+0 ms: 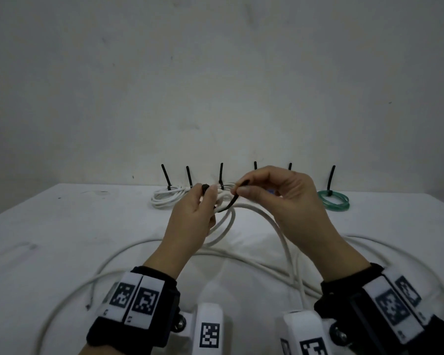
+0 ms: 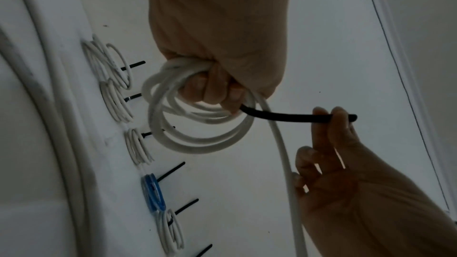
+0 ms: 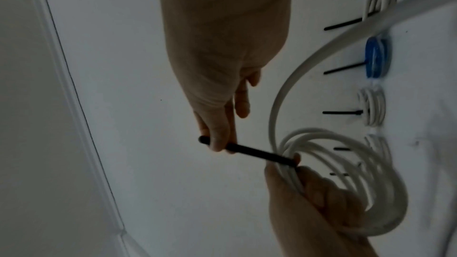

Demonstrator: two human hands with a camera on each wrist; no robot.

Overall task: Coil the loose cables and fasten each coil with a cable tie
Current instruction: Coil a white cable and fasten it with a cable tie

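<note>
Black wrist bands (image 1: 133, 307) carrying square-patterned white marker blocks sit closest to the head camera, one on each forearm. Beyond them, loose white cable (image 1: 149, 248) trails in wide bends across the white-covered table (image 1: 49, 252).

Above the table, the left hand (image 1: 190, 224) has its fingers curled round a coil of white cable (image 2: 197, 124), several loops gathered in the fist; one strand runs down from the coil to the loose length below. A black cable tie (image 2: 291, 117) passes out from the left hand's grip across to the right hand (image 1: 280, 201), whose grip is a pinch: thumb and forefinger press together on the tie near its free end, the tip poking out past the fingers (image 2: 338, 120). The other right fingers hang loosely curled. The tie's head (image 1: 205, 187) shows as a dark knob at the top of the left fist.

At the far edge of the table, against the wall (image 1: 215, 85), a row of finished coils lies side by side, each with a black tie tail standing up: white coils (image 1: 164, 198), a blue coil (image 2: 153, 192), and a green coil (image 1: 335, 201) at the right end.
</note>
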